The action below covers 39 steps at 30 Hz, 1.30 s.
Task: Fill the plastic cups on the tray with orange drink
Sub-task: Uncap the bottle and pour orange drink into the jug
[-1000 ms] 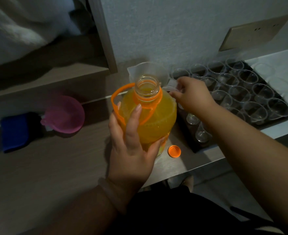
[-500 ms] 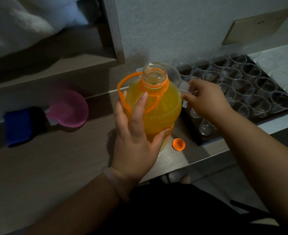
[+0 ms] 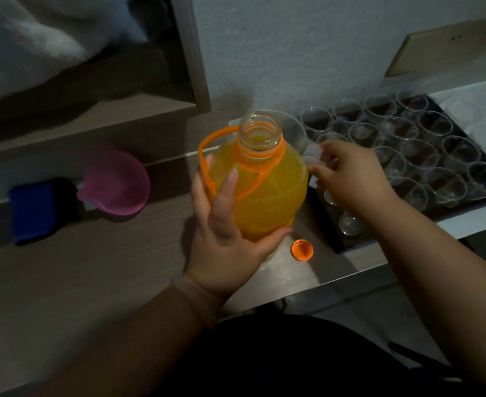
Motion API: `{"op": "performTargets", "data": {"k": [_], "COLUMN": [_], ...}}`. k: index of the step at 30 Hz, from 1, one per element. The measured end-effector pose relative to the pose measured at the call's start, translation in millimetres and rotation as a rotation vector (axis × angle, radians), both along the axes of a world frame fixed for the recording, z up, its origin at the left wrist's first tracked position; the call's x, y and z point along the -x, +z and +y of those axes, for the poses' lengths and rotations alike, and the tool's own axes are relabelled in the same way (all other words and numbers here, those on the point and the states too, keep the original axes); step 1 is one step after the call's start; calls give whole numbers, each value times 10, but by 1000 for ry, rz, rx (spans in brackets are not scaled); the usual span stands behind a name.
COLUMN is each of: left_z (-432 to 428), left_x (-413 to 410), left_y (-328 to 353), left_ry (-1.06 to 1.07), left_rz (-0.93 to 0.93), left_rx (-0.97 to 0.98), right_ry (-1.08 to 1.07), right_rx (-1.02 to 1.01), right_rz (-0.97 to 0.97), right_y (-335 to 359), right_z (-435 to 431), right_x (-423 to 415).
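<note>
Left end of tabletop: blue item and pink funnel, side by side at the back edge. Neither had moved across the frames.

Centre: left hand held the bottle from the near side, with the index finger up the shoulder and the thumb round the right. Grip and position were as half a second before. The bottle was upright, uncapped and nearly full of orange drink. Could not tell whether its base rested on the tabletop. Cap lay open side up just right of the base, near the front edge, unmoved.

Behind the bottle: clear jug, mostly hidden. Right hand gripped its handle, fingers curled round it.

Main change: compared with one second back, hand and handle had come right and nearer, up to the tray's left edge. The jug body had then shown behind the bottle mouth; now only its right rim showed. Since half a second back, almost nothing differed.

Right end: tray with cups in rows, all clear, no drink in any.

Judgement: filling not begun. The jug was probably being placed to take drink from the bottle before the cups.
</note>
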<state>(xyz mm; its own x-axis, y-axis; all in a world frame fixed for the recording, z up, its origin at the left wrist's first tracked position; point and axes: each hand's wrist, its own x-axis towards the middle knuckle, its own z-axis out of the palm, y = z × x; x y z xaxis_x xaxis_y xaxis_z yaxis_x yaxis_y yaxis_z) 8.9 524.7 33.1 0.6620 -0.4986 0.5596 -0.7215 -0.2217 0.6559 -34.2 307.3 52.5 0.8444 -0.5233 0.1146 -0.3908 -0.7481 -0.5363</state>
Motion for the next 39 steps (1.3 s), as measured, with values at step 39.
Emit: {"op": "performTargets", "data": {"k": [39], "left_z": [672], "left_x": [-390], "left_y": [54], "left_ry": [-182], "left_rz": [-49], "left_rx": [59], "right_ry": [-255], "right_rx": [52], "right_rz": [46], "right_y": [227], "right_z": [731], "right_x": [218]}}
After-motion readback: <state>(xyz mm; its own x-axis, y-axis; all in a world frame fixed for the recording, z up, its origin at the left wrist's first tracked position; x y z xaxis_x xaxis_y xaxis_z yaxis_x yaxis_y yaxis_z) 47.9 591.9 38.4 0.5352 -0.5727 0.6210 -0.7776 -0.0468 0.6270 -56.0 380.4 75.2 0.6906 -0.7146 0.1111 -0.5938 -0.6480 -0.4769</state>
